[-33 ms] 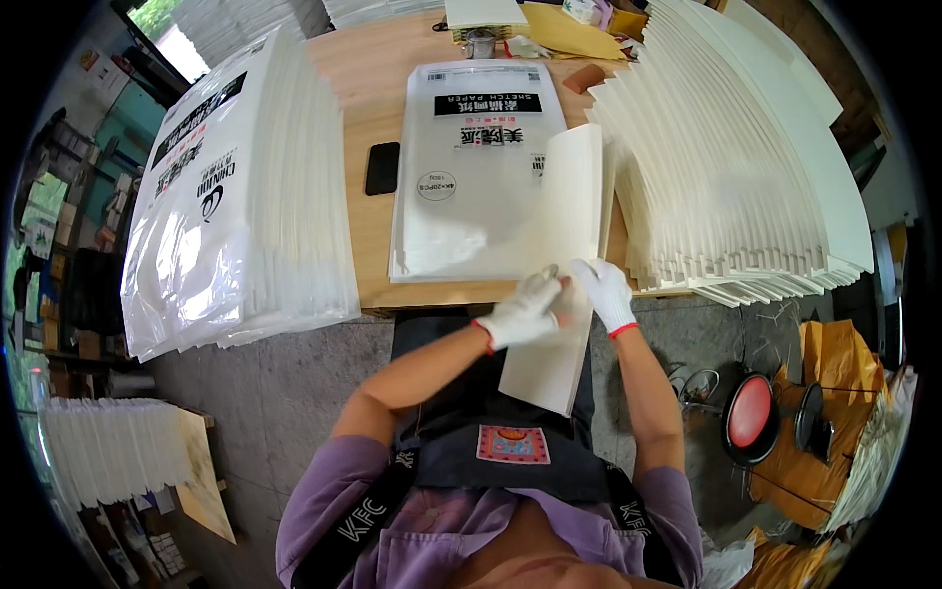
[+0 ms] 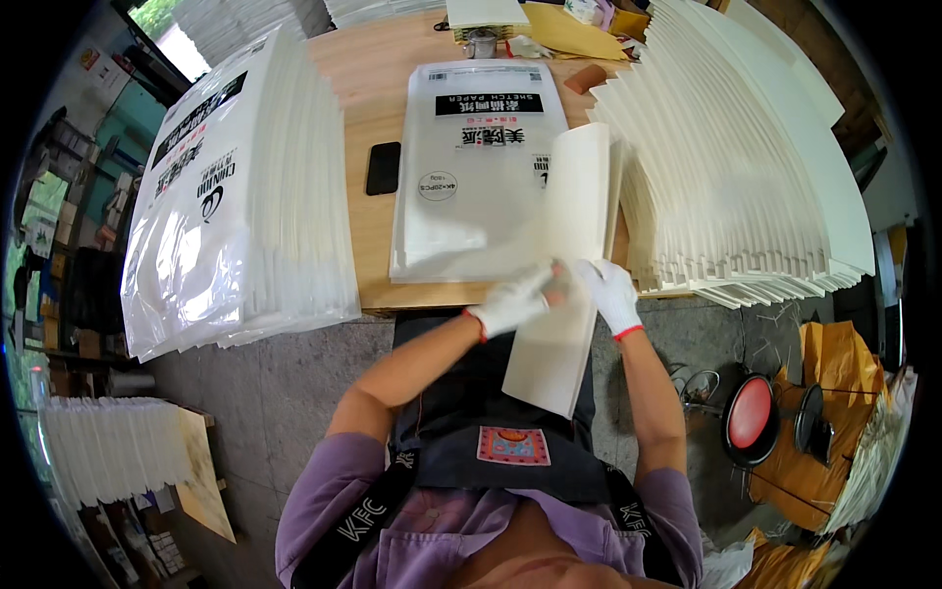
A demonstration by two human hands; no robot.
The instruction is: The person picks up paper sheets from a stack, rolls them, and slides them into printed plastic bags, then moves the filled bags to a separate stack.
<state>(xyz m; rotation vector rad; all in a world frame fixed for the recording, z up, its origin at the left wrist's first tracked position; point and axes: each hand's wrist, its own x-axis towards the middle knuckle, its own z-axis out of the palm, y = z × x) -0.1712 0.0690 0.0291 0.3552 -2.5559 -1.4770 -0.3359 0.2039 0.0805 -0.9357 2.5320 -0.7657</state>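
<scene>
A folded stack of white paper sheets (image 2: 577, 201) stands on edge in front of me. Its near end hangs past the table edge over my dark apron. My right hand (image 2: 612, 294), in a white glove with a red cuff, is closed on the stack's right side. Close by the stack's left face, my left hand (image 2: 515, 299) is gloved too, with some fingertips bare; motion smears its fingers. Beneath and left of the stack lies a clear printed plastic bag (image 2: 461, 221), flat on the wooden table (image 2: 373, 236).
A black phone (image 2: 383, 169) lies left of the bag. Fanned packed bags (image 2: 221, 196) fill the table's left side, and a tall fan of folded paper (image 2: 721, 167) the right. A metal pot (image 2: 480, 43) stands at the back. A red-seated stool (image 2: 751, 410) is on the floor at right.
My left hand has shifted slightly left, away from the paper. The upright paper stack and my right hand have moved a little to the right.
</scene>
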